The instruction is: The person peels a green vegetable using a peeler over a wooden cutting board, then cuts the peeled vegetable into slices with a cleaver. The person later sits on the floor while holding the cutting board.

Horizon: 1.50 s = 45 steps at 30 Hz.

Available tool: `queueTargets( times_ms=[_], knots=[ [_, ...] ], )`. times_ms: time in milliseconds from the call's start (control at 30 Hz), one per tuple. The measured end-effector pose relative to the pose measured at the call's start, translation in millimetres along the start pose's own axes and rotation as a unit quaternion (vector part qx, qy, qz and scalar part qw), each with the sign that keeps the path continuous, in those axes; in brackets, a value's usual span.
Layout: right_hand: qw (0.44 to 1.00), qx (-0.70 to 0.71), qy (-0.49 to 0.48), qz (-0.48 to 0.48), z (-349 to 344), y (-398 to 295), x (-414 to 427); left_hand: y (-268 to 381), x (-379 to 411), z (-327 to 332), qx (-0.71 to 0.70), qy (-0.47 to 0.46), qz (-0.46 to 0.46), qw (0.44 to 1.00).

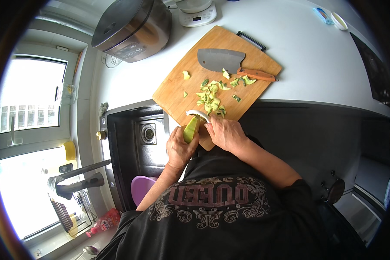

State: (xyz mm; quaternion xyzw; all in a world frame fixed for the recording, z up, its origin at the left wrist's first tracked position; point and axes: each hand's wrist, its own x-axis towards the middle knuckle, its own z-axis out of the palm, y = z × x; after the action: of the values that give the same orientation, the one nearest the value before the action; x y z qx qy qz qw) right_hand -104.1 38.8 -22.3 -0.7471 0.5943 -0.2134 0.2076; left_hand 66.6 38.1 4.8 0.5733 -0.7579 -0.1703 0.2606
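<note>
My left hand (181,145) is closed around a green vegetable piece (190,130), partly peeled, with pale green flesh on show. My right hand (225,131) grips a white-framed peeler (198,114), its head at the upper end of the vegetable. Both hands are over the near corner of a wooden cutting board (175,91). Peelings (211,97) lie in a loose pile on the board, with scattered bits around them. Beyond them a cleaver (221,60) with a wooden handle rests flat, the handle's end reaching the board's right edge.
A black sink (122,130) is at the left, with a purple basin (142,188) in it. A rice cooker (133,29) and a white kitchen scale (197,18) stand behind the board. A pink pump bottle (105,222) sits near the window. A black cooktop (372,70) is far right.
</note>
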Motion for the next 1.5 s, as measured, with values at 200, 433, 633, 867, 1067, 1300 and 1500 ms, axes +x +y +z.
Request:
queueTargets(
  times_ms=[200,433,633,867,1067,1300,1500],
  knots=[
    [1.0,-0.011,0.008,0.003,0,0,1,-2,0,1,-0.004,-0.003,-0.011,1.0],
    [0.998,-0.013,-0.038,0.045,1,5,6,-1,1,0,0.014,-0.009,0.002,1.0],
    [0.995,-0.022,-0.072,0.07,1,11,7,-6,-10,0,-0.026,-0.002,-0.01,1.0],
    [0.995,-0.021,-0.062,0.075,0,11,7,3,-9,-13,-0.063,-0.026,-0.053,0.996],
    [0.996,-0.026,-0.042,0.069,3,15,5,-3,-4,-28,-0.08,-0.084,-0.143,0.983],
    [0.997,-0.025,-0.043,0.06,5,14,5,-6,-3,-42,-0.023,-0.098,-0.116,0.988],
    [0.999,0.032,-0.001,-0.002,-7,-7,0,4,1,-37,-0.002,-0.098,-0.097,0.99]
  ],
)
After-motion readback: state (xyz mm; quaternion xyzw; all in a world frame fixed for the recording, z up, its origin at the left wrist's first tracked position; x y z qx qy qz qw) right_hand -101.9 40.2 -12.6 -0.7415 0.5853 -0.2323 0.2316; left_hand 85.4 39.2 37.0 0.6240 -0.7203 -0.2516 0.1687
